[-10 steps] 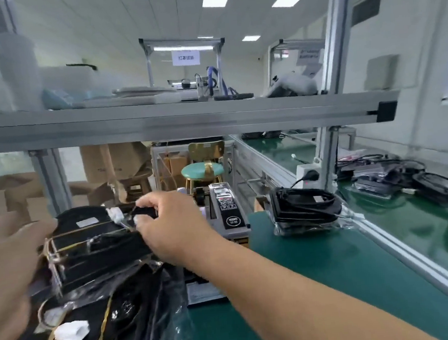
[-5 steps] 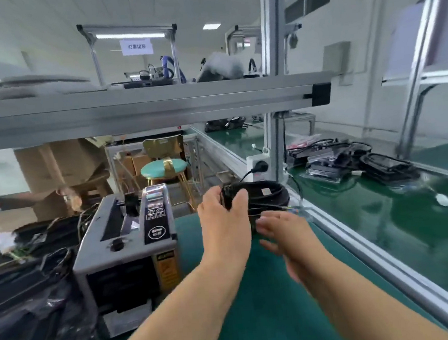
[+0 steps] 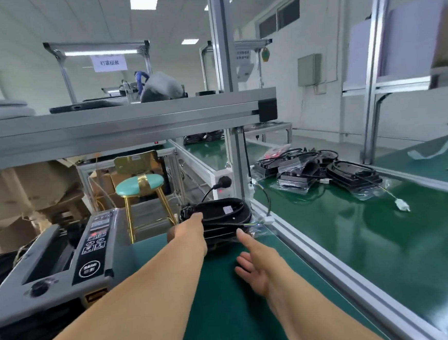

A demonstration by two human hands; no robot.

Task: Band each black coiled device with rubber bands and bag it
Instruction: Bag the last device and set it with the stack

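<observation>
A black coiled device [image 3: 229, 215] in clear plastic lies on the green mat [image 3: 228, 303], close to the aluminium post. My left hand [image 3: 191, 231] reaches over its left end and grips it, with the fingertips hidden behind the device. My right hand [image 3: 254, 261] hovers just in front of the device with its fingers spread. Its index fingertip points at the device's front edge and holds nothing. A thin coloured wire with a white plug [image 3: 267, 221] sticks out of the device to the right.
A grey tape dispenser [image 3: 90, 250] stands at the left. An aluminium rail [image 3: 318, 256] borders the mat on the right. Beyond it, several bagged black devices [image 3: 298, 174] lie on a green belt. An overhead shelf beam [image 3: 133, 123] crosses above, and a teal stool [image 3: 139, 184] stands behind.
The view swung right, away from the pile of black devices at the left. Both hands moved to the device by the post. My left hand took hold of it and my right hand drew back, open.
</observation>
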